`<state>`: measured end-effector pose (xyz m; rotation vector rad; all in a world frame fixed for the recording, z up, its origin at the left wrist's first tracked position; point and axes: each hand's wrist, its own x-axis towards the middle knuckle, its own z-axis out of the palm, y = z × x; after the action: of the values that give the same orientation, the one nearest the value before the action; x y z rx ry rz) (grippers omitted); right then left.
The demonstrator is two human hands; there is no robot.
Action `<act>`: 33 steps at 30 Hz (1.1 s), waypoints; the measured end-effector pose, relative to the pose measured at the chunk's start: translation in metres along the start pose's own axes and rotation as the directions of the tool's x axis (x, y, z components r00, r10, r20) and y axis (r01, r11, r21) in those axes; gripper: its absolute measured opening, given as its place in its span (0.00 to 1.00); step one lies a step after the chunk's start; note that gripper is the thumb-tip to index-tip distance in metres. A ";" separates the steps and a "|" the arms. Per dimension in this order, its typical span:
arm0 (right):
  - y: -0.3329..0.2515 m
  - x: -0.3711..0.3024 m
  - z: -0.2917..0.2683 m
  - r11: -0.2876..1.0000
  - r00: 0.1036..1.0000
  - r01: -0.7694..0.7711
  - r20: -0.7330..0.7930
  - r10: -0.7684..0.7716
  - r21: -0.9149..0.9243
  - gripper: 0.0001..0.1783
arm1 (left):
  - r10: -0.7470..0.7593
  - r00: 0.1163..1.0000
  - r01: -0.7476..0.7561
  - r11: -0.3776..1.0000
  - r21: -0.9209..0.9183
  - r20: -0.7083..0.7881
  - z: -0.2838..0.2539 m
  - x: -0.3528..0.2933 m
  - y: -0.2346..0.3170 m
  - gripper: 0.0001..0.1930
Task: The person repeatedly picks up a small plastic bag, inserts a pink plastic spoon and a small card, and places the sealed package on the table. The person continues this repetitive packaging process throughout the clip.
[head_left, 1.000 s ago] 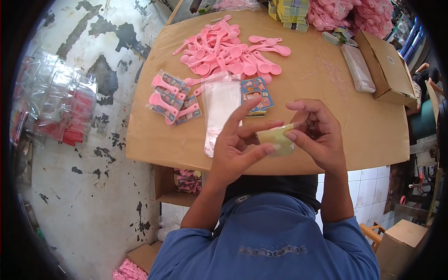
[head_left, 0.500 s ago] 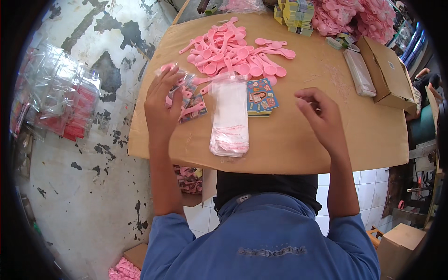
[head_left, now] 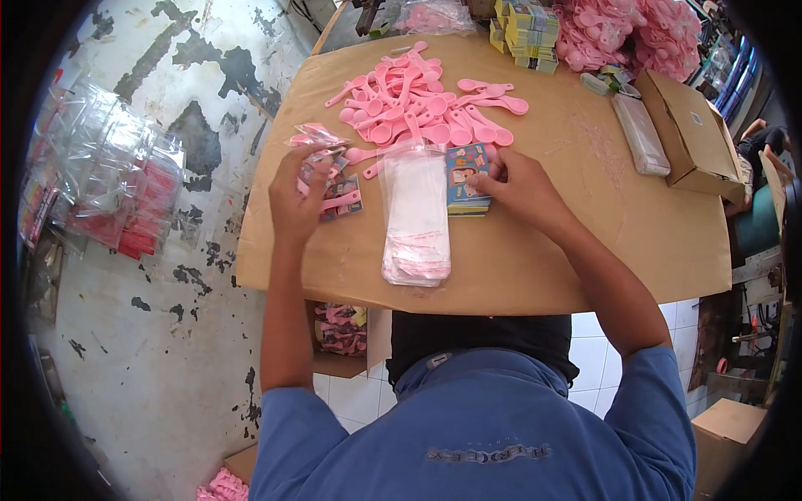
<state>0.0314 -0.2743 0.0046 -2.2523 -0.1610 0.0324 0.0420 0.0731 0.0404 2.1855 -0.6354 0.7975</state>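
My left hand (head_left: 296, 194) hovers at or on a small pile of clear packets (head_left: 341, 200) holding pink spoons and printed cards; its fingers are apart and curved, and contact is hard to make out. With thumb on top and fingers at the far right edge, my right hand (head_left: 525, 190) pinches a blue printed card (head_left: 464, 171) on a small stack. Between the hands lies a stack of clear plastic bags (head_left: 416, 213), touching or overlapping the cards' left edge. Beyond them spreads a heap of loose pink measuring spoons (head_left: 401, 92).
Yellow card bundles (head_left: 526, 33) and big bags of pink spoons (head_left: 597, 33) stand at the far right. An open cardboard box (head_left: 689, 129) sits beside another bag stack (head_left: 642, 134). On the left lie clear and red packages (head_left: 125, 179). Below the table edge, a box holds packed spoons (head_left: 341, 330).
My right hand has come left onto the card stack and closed on a card. My left hand has lowered slightly toward the packets at its side.
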 end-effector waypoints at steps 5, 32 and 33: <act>0.010 0.001 -0.004 0.988 1.000 -0.029 0.014 0.027 0.153 0.20 | -0.603 0.720 0.492 0.793 0.360 0.343 0.031 -0.019 0.068 0.17; -0.014 -0.112 0.003 0.758 0.994 -0.056 0.110 -0.020 0.649 0.11 | -0.735 0.649 0.329 0.038 -0.943 0.197 0.066 -0.050 0.110 0.15; -0.018 -0.110 0.005 0.741 0.993 -0.049 0.110 -0.033 0.669 0.11 | -0.734 0.651 0.324 0.039 -0.945 0.193 0.069 -0.050 0.114 0.15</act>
<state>-0.0803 -0.2729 0.0122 -1.5162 -0.1683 0.1963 -0.0411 -0.0408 0.0185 0.8748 0.0661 0.1805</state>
